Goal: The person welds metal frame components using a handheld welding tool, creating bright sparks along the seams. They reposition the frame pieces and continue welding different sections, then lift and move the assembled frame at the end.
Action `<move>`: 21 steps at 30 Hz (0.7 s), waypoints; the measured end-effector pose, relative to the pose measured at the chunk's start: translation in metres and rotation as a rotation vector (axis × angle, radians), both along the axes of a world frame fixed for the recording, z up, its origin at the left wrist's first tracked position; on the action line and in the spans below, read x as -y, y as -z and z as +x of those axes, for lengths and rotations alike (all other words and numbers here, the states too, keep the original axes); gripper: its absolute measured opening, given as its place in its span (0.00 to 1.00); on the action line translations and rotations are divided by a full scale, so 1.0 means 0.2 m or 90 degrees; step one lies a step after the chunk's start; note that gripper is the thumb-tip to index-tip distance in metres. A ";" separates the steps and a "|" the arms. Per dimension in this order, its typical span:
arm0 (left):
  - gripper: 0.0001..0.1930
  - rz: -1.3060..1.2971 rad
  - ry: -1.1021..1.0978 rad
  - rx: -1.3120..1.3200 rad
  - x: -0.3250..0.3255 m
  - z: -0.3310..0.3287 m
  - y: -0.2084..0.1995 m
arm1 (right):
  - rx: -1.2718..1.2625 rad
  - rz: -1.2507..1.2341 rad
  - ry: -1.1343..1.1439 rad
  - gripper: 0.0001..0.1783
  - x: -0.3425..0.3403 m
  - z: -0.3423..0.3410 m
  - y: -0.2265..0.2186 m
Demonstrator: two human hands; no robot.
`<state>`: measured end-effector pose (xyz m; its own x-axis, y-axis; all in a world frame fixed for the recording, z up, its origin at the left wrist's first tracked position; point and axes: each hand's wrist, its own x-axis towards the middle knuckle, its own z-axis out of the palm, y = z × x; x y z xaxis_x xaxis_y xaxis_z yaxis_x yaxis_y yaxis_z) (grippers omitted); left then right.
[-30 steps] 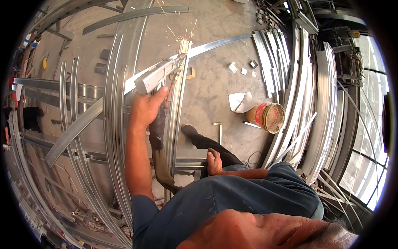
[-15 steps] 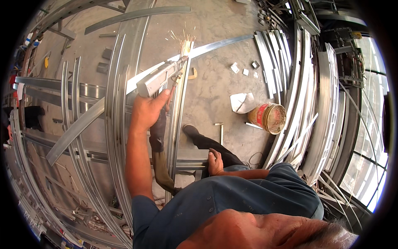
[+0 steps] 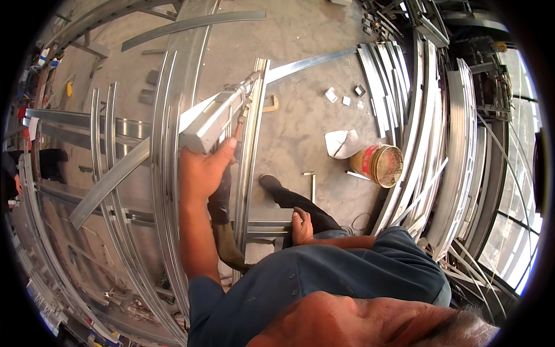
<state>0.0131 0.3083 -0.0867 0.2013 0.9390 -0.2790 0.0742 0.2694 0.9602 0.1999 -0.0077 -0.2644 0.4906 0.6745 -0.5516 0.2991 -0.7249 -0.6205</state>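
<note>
My left hand (image 3: 203, 176) is closed around the rear of a long grey box-shaped tool (image 3: 211, 124) with a narrow metal front end; its exact kind I cannot make out. The thumb lies along its near side, by a slim reddish part. The tool's front end meets the upper end of a long, upright-running metal channel (image 3: 247, 153). A yellowish clamp-like piece (image 3: 270, 104) sits against the channel's right side. Lower right, my right hand (image 3: 302, 226) rests by my dark-trousered leg (image 3: 306, 208), fingers loosely bent and holding nothing visible, near a metal crosspiece (image 3: 269, 228).
Several metal channels (image 3: 165, 191) run along the left. A flat metal strip (image 3: 312, 63) crosses behind. At right stand a dirty yellow bucket (image 3: 386, 166), a white sheet (image 3: 341, 143) and stacked metal profiles (image 3: 413, 133). A small L-shaped tool (image 3: 313, 188) lies on the floor. Another person's arm shows far left.
Sparks flew from the upper end of the channel before; none show now. My left hand and the tool have drawn slightly back toward me. My right hand stays in place.
</note>
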 end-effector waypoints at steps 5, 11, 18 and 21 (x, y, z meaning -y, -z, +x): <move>0.31 0.148 0.036 -0.349 0.07 0.16 -0.07 | 0.008 0.002 -0.004 0.28 0.00 0.00 0.02; 0.38 0.249 0.084 -0.486 0.09 0.36 0.00 | 0.001 0.012 -0.009 0.28 -0.01 0.01 0.02; 0.42 0.205 0.147 -0.577 0.07 0.48 0.05 | -0.011 0.013 -0.011 0.27 -0.01 0.01 0.00; 0.42 0.206 0.152 -0.595 0.08 0.51 0.05 | -0.014 0.013 -0.015 0.27 -0.01 0.01 0.00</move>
